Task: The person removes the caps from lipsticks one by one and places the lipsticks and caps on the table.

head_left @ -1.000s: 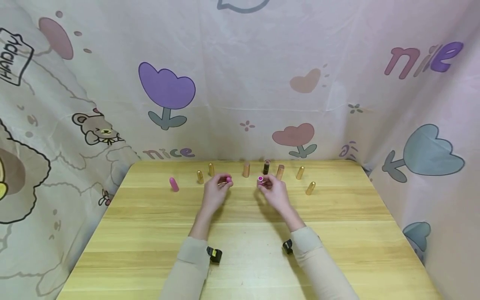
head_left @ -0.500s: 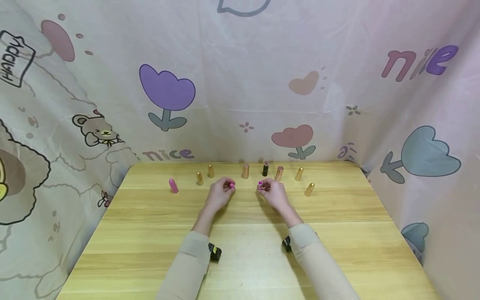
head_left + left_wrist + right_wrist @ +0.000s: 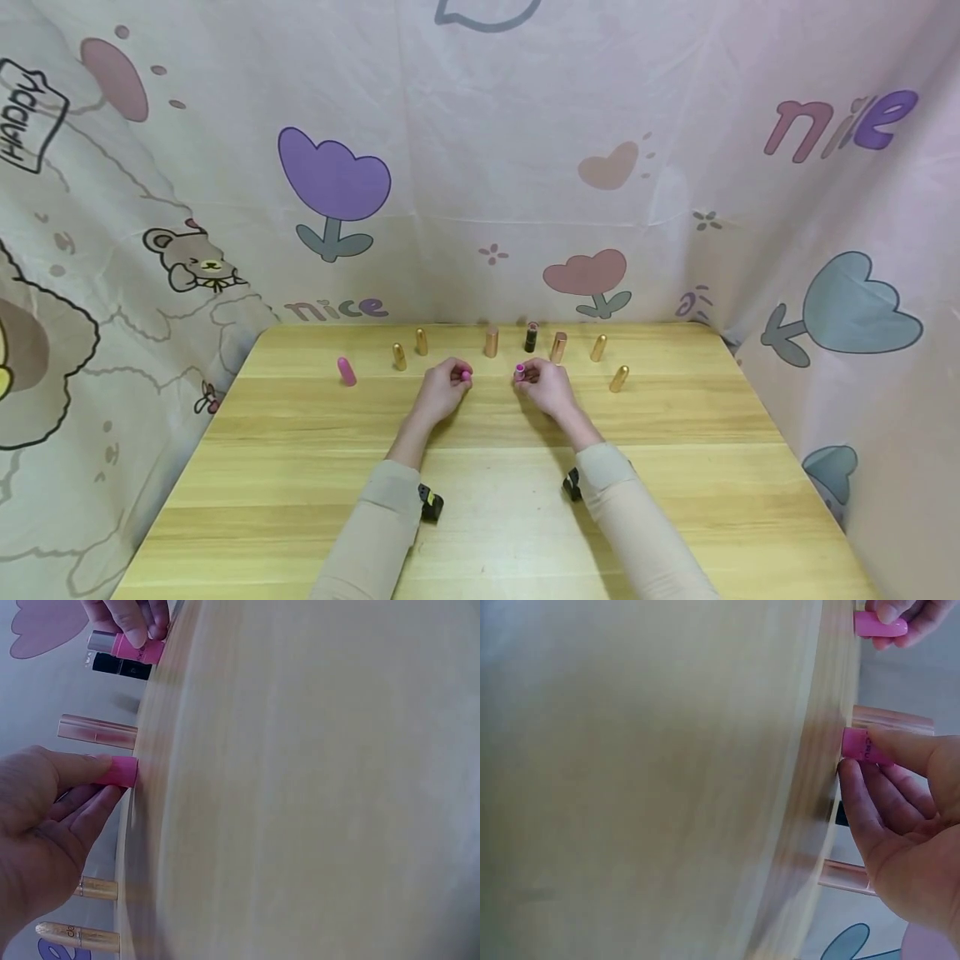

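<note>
My left hand [image 3: 441, 390] pinches a pink rounded lipstick cap [image 3: 120, 772] between thumb and fingers, its flat end right at the tabletop. Across a small gap, my right hand [image 3: 551, 388] pinches an uncapped pink lipstick tube [image 3: 858, 745] near its base. That tube is upright, and its silver collar [image 3: 100, 641] shows above the thumb in the left wrist view. Between and behind the hands stands a rose-gold lipstick [image 3: 491, 342]. Behind my right hand are a black lipstick [image 3: 531, 337] and another rose-gold lipstick [image 3: 558, 347].
Two gold bullet-shaped lipsticks [image 3: 400, 357] stand left of my left hand, with a pink lipstick [image 3: 347, 372] farther left. Two more gold ones [image 3: 619, 379] are at the right. The wooden table [image 3: 480, 517] ends at a printed curtain [image 3: 465, 167] behind.
Both hands have come down a little toward the tabletop, with the pink cap and tube still in them. The left hand has also shifted slightly right. The standing lipsticks have not moved.
</note>
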`<state>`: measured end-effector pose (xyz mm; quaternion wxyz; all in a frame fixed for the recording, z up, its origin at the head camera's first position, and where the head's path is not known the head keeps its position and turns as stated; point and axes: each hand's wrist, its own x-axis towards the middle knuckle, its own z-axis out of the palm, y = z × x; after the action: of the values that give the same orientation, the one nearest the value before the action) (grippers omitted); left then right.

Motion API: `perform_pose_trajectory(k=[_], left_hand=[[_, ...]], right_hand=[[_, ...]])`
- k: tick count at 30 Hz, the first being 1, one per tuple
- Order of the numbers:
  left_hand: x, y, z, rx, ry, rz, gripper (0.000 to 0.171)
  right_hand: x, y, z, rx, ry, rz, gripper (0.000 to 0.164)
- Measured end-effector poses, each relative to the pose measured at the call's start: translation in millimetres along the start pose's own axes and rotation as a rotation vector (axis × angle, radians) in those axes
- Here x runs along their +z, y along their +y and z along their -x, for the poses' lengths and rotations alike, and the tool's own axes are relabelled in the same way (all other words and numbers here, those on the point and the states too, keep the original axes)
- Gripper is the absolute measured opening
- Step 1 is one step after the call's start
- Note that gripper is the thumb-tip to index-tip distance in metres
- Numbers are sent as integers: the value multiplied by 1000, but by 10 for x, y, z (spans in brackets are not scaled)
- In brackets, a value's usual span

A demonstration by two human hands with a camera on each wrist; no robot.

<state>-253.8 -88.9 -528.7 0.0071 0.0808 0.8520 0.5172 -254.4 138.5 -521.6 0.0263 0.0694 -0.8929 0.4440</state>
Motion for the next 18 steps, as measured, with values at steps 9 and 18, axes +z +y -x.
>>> perform_pose_trajectory(k=[9,18], left_hand=[[8,-5,-14,30,-1,-25,20],[-19,-31,-38,38,14,40,36]], right_hand=[[7,52,-28,27,-4,16,20],[29,75,-49,38,-2,-5,20]])
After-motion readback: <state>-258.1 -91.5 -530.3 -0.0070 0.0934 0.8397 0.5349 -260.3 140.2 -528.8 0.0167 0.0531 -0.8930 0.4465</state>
